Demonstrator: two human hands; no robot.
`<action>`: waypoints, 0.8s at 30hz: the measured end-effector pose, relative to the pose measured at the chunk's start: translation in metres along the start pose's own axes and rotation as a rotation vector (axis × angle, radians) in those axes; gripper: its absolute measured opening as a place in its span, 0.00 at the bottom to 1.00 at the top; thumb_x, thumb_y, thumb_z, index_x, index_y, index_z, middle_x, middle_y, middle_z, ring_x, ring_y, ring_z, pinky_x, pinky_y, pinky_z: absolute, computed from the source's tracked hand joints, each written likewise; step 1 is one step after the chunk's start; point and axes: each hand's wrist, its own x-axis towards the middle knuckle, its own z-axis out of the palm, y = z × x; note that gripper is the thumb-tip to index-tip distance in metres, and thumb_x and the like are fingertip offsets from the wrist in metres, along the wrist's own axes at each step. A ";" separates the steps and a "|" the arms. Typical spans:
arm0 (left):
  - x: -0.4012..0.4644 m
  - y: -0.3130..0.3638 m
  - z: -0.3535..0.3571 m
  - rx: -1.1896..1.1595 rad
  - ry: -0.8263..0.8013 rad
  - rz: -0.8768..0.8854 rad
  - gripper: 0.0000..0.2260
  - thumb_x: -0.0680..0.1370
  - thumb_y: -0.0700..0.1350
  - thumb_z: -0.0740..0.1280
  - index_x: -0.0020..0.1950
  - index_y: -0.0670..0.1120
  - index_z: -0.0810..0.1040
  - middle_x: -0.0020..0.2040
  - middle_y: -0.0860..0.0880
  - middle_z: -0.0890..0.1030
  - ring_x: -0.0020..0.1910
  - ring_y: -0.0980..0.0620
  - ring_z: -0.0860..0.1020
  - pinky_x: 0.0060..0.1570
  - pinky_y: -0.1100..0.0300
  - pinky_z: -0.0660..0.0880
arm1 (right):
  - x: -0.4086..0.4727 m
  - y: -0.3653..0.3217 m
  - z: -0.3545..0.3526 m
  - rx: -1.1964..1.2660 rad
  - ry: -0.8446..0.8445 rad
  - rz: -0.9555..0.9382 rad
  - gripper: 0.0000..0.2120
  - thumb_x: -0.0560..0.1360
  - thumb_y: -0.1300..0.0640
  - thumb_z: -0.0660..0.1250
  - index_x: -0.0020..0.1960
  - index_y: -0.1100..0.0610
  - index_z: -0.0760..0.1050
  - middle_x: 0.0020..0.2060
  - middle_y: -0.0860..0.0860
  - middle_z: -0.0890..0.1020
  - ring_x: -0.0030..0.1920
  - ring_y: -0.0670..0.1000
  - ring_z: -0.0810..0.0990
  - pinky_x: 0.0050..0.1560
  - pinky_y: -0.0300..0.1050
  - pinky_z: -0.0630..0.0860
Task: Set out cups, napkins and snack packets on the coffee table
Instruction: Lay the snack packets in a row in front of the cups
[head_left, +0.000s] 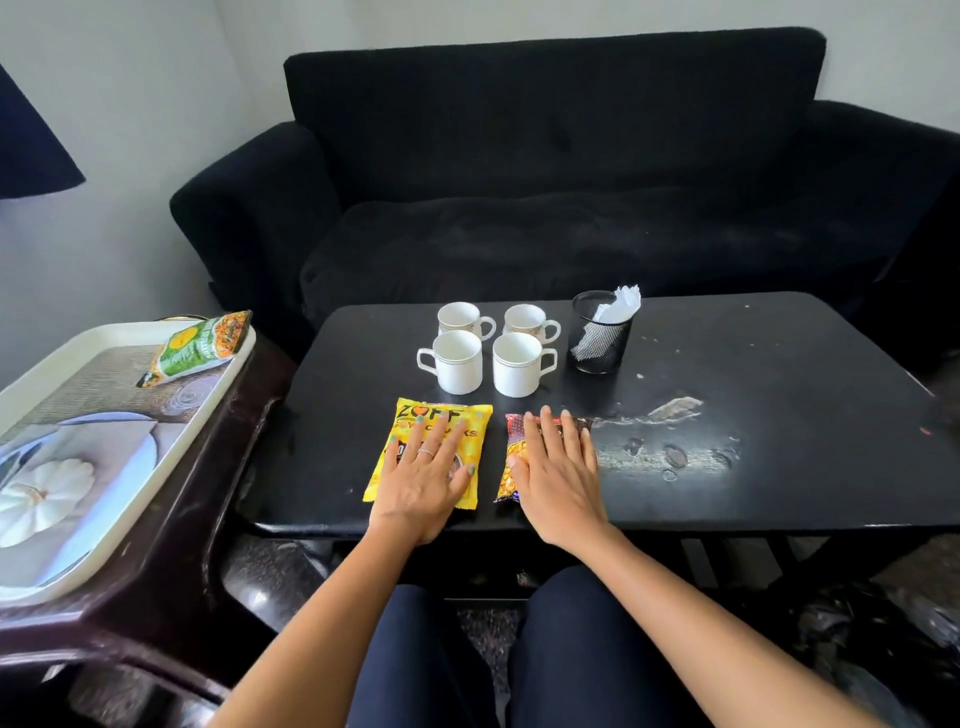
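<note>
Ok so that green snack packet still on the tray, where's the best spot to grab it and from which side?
Probably by its near, lower end. The green packet lies tilted, its far end propped on the rim of the tray and its near end down on the tray floor. The left hand, now flat on the yellow packet, is closer; come from above and the right, pinching across the narrow width.
</note>
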 end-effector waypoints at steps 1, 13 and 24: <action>0.001 -0.001 0.000 -0.007 0.003 -0.010 0.26 0.82 0.58 0.45 0.77 0.57 0.39 0.79 0.54 0.42 0.78 0.50 0.39 0.75 0.48 0.42 | 0.001 -0.002 0.000 -0.006 -0.001 -0.003 0.28 0.81 0.45 0.44 0.77 0.55 0.47 0.77 0.54 0.50 0.77 0.57 0.44 0.74 0.55 0.40; 0.008 -0.017 -0.001 -0.002 -0.040 -0.060 0.25 0.82 0.59 0.42 0.77 0.57 0.37 0.79 0.53 0.39 0.77 0.50 0.37 0.74 0.47 0.40 | 0.019 -0.026 0.004 -0.033 -0.020 -0.036 0.28 0.81 0.45 0.43 0.77 0.56 0.46 0.77 0.56 0.50 0.77 0.58 0.44 0.75 0.56 0.40; 0.006 -0.013 -0.013 -0.057 0.060 -0.020 0.24 0.82 0.57 0.50 0.77 0.58 0.51 0.79 0.53 0.49 0.78 0.48 0.44 0.74 0.47 0.43 | -0.011 -0.053 -0.005 0.012 0.224 -0.069 0.26 0.76 0.48 0.58 0.72 0.56 0.64 0.74 0.56 0.63 0.74 0.58 0.61 0.71 0.63 0.56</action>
